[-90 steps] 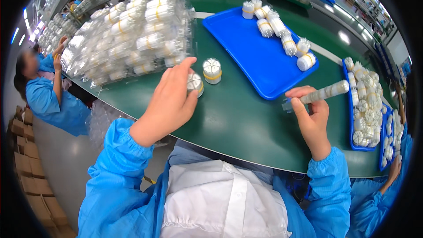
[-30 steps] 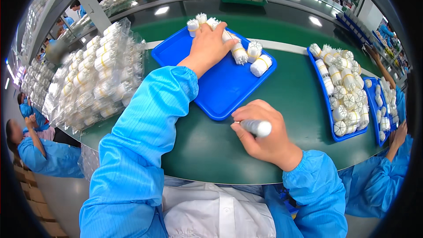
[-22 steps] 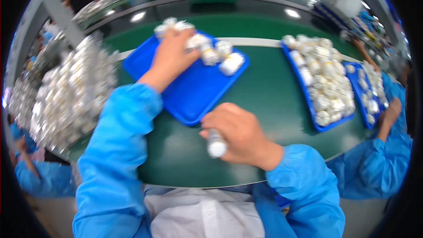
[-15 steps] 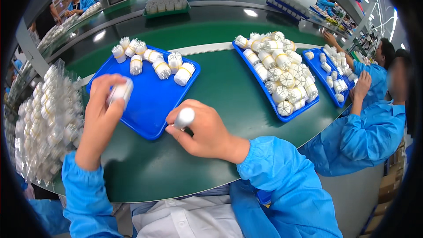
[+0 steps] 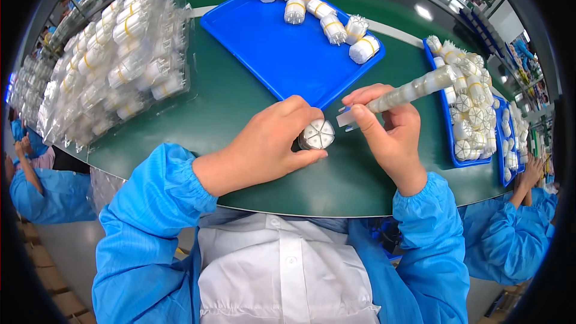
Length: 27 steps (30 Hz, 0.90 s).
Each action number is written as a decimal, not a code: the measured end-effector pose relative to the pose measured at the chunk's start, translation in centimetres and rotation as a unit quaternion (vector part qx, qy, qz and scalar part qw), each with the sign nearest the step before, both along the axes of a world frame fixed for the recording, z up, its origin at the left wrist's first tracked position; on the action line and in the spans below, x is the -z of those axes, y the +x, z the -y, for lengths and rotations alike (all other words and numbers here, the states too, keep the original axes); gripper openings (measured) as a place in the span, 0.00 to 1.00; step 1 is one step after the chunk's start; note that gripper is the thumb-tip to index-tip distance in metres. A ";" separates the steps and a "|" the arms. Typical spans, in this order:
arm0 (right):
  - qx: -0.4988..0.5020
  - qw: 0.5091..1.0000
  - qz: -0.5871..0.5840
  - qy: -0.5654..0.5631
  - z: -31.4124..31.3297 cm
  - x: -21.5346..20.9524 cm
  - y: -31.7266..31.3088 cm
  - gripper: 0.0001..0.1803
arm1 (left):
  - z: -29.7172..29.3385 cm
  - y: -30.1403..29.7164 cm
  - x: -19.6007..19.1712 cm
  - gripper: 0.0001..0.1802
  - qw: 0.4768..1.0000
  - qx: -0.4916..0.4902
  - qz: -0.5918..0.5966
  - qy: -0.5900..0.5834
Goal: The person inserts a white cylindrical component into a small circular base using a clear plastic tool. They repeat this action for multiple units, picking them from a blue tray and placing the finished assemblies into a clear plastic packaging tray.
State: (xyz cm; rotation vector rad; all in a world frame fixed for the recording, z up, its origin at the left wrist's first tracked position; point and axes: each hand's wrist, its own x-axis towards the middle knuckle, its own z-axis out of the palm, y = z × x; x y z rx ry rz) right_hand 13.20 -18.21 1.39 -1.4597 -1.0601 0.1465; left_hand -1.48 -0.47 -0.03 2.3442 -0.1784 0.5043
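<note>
My left hand (image 5: 270, 138) is closed around a white cylindrical bundle (image 5: 317, 134), its round end turned up and showing wedge-shaped segments. Between the fingers and thumb of my right hand (image 5: 389, 132) is a slim tape-wrapped tool (image 5: 414, 88), with a flat whitish tip and bits of blue at its lower end. That tip points toward the bundle and stays a short way off it. Beyond both hands lies a blue tray (image 5: 276, 54), with several similar bundles (image 5: 333, 28) banded in yellow along its far and right sides.
At left, clear plastic packs of white bundles (image 5: 120, 54) are stacked on the green table (image 5: 222, 174). A heaped blue tray (image 5: 451, 129) stands at right, with another blue tray (image 5: 503, 171) past it. Co-workers in blue sleeves (image 5: 504, 234) sit at both sides.
My view has swung left. My hands have come closer together, the left bringing its bundle in front of the tray. The right-hand tool is now tilted, its tip toward the bundle.
</note>
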 end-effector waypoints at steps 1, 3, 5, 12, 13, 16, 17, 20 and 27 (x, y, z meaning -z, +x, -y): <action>-0.002 1.000 0.019 -0.005 0.0 0.1 0.0 0.05 | 0.1 -0.1 0.0 0.28 1.000 -0.004 -0.006 -0.002; -0.018 0.999 0.038 -0.020 0.1 0.1 0.0 0.05 | 0.3 -0.3 -0.1 0.29 1.000 -0.012 -0.019 -0.006; -0.023 0.998 0.051 -0.024 0.1 0.1 -0.2 0.05 | 0.4 -0.3 0.1 0.31 1.000 -0.011 0.011 -0.002; -0.016 0.994 0.104 -0.031 -0.6 0.2 -0.9 0.06 | 0.6 -0.2 0.2 0.36 0.998 -0.031 0.031 0.047; -0.018 0.992 0.118 -0.035 -0.6 0.0 -1.0 0.06 | 0.7 -0.1 0.2 0.36 0.997 -0.039 0.044 0.052; -0.020 0.990 0.127 -0.061 -0.4 -0.1 -1.0 0.06 | 0.9 0.1 0.1 0.37 0.995 -0.052 0.069 0.054; -0.021 0.997 0.065 -0.040 -0.3 -0.2 -1.0 0.05 | 1.1 -0.1 0.0 0.37 0.995 -0.051 0.069 0.045; -0.014 0.999 -0.032 0.012 -0.1 -0.3 -0.9 0.05 | 1.4 -0.5 0.0 0.38 0.997 -0.036 0.063 0.006; -0.028 0.997 0.054 -0.041 -0.1 0.0 -1.0 0.05 | 1.8 -0.7 0.2 0.40 0.996 -0.025 0.083 -0.018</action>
